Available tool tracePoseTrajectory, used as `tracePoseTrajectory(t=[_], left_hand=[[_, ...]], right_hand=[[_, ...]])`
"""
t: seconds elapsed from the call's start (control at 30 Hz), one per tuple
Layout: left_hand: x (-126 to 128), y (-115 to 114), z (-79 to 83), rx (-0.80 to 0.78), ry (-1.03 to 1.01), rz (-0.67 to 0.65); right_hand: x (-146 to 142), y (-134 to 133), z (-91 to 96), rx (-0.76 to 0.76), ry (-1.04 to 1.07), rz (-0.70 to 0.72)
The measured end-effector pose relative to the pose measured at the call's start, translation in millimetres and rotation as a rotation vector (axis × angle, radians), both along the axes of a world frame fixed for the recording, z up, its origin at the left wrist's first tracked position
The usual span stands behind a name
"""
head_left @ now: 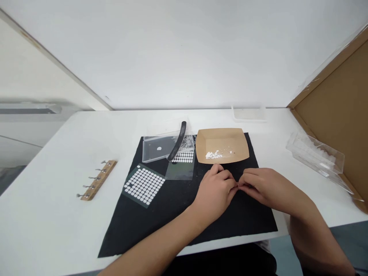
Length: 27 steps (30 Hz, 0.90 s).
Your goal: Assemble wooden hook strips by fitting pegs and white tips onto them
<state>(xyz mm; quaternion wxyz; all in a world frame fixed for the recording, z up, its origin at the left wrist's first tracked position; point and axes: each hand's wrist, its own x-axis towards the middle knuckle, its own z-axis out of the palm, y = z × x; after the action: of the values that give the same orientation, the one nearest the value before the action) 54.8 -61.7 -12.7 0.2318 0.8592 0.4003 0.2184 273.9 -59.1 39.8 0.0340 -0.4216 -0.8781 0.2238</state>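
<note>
Over the near half of the black mat (161, 203), the left hand (215, 189) and right hand (267, 188) are meeting tip to tip, fingers pinched narrow. What they are pinching is too small to tell. One paper tray (221, 135) is sitting at the mat's far edge, just beyond them, and two dot sheets (143, 185) are lying on its left half.

White table (57, 214) with black mat (172, 207), hook rack (97, 179).

Fingertips of left hand (214, 189) and right hand (266, 188) meeting, concealing pinch point (any item there being too small to resolve). Both forearms running off bottom edge. Left forearm covering part of black mat (161, 214). White bits (213, 155) in paper tray (221, 133) reading as indistinct specks. Cardboard panel (339, 115) being cropped by right edge.
</note>
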Motion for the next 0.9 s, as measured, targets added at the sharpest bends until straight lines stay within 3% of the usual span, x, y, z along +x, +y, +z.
tracePoseTrajectory(t=[0.4,0.7,0.9], left_hand=[[0.9,0.9,-1.1,0.024,0.036,-0.002],[0.2,0.2,-1.8,0.039,0.036,-0.003],[-0.1,0.7,-1.3,0.047,0.047,-0.020]], right_hand=[[-0.2,0.3,-3.0,0.043,-0.037,0.063],[5.7,6.1,6.6,-0.019,0.146,-0.003],[6.7,12.2,-1.1,-0.047,0.154,0.001]])
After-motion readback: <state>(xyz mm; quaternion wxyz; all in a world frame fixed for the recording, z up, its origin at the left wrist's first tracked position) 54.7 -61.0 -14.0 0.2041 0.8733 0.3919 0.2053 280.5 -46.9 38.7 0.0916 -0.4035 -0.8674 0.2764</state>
